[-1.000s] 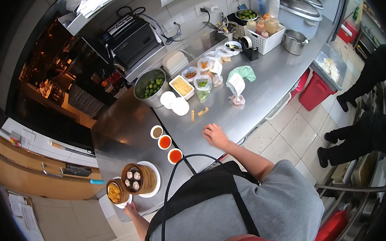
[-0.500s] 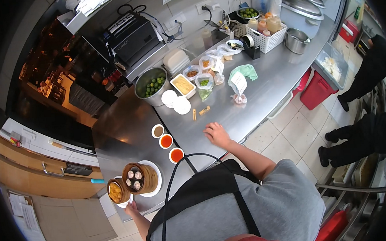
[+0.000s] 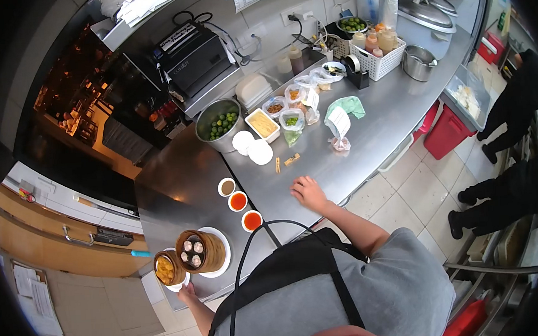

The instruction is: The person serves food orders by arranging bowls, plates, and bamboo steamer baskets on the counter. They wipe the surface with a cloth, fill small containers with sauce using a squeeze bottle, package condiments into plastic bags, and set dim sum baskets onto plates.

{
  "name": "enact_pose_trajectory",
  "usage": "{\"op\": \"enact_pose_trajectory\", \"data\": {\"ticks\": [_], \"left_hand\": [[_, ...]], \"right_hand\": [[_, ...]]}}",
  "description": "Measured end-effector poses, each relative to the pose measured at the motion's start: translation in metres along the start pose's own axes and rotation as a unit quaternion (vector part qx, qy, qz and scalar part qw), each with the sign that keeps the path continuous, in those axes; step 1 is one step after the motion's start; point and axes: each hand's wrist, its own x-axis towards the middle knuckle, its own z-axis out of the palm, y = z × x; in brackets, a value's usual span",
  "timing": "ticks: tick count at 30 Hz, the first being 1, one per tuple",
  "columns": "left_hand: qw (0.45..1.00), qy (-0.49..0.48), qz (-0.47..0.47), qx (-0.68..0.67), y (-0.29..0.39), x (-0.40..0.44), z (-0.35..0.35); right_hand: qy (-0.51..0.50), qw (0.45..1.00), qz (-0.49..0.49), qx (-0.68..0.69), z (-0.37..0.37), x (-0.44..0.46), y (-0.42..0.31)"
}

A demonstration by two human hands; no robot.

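Observation:
My left hand (image 3: 188,291) is at the edge of a small white plate (image 3: 180,285) under a small bamboo steamer (image 3: 169,268) with yellow pieces; its fingers are partly hidden by the plate. Beside it, a larger bamboo steamer (image 3: 201,251) with several dumplings stands on a white plate (image 3: 226,257). My right hand (image 3: 309,194) rests on the steel counter (image 3: 325,177), fingers apart and holding nothing. Between the hands are a cup of brown sauce (image 3: 226,187) and two cups of red sauce, one (image 3: 238,201) behind the other (image 3: 252,221).
A pot of green fruit (image 3: 219,125), white lids (image 3: 260,152), wooden clips (image 3: 292,160), bagged ingredients (image 3: 291,121) and a white basket of bottles (image 3: 380,56) stand farther back. A black printer (image 3: 195,61) sits on a shelf. Two people in dark clothes are at right.
The whole view has shifted slightly, so the counter and items appear a little lower and farther right. Both hands keep nearly the same places on the counter and at the plate.

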Motion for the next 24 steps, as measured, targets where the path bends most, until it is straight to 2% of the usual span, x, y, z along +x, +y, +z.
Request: {"op": "enact_pose_trajectory", "data": {"ticks": [10,13,22,24], "left_hand": [[1.000,0.010,-0.022,0.001,0.001,0.001,0.002],[1.000,0.020,0.001,-0.005,0.001,-0.005,0.003],[1.000,-0.011,0.025,-0.010,0.000,-0.013,0.002],[1.000,-0.014,0.003,-0.012,0.001,-0.007,0.000]], "right_hand": [[0.008,1.000,-0.005,-0.002,0.004,-0.001,0.004],[0.010,1.000,-0.009,-0.006,0.002,-0.001,0.003],[0.018,1.000,-0.013,-0.002,0.002,0.000,0.002],[0.018,1.000,-0.014,0.002,0.002,0.001,0.001]]}}
